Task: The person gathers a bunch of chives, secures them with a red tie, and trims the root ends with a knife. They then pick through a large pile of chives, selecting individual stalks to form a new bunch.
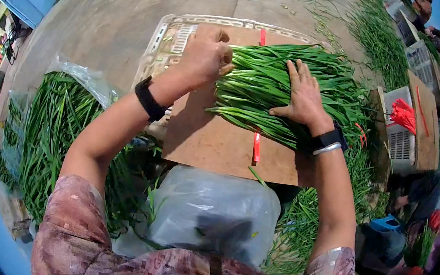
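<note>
A thick spread of garlic chives (260,81) lies across a brown board (203,141), pale stem ends to the left and green leaves to the right. At those stem ends my left hand (207,55) is closed, fingers curled in; it seems to grip a few stems, partly hidden by the fingers. My right hand (306,96) rests flat on the leaves, fingers spread. A red strip (256,147) runs out from under the chives at the near side, and another red end (262,37) shows at the far side.
Under the board is a pale plastic crate (157,46). Clear plastic sheeting (216,209) covers my lap. Loose chives are heaped at the left (58,138) and right (380,42). Another board (425,120) with red strips (403,114) stands right, near other people.
</note>
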`<state>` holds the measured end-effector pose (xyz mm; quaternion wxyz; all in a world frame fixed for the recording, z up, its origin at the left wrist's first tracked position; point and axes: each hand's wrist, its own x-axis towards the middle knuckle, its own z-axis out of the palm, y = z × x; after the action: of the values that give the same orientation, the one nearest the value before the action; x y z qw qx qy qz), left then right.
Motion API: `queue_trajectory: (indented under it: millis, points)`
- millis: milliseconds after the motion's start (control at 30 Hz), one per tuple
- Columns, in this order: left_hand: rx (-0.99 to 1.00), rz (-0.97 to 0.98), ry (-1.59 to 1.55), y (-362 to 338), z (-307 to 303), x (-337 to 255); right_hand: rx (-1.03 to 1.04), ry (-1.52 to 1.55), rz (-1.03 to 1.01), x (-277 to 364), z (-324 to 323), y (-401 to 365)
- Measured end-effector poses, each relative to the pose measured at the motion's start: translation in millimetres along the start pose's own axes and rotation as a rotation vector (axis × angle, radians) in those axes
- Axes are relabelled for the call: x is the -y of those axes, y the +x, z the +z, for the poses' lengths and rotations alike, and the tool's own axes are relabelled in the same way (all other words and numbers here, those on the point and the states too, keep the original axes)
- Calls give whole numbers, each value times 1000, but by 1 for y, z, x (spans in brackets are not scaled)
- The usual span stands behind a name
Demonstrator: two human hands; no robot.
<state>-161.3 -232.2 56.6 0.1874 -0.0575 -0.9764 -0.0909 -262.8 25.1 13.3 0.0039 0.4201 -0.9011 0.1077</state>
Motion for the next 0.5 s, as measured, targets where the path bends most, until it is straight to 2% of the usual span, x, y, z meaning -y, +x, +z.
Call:
queue_trajectory:
  millis: [233,333,500]
  points:
    - [120,-12,41,9,6,8,25,-20,6,2,-3,1]
    - [157,-32,-66,18,10,16,19,-7,3,2,-3,1]
    - [97,110,-167,27,16,22,22,15,7,0,-2,1]
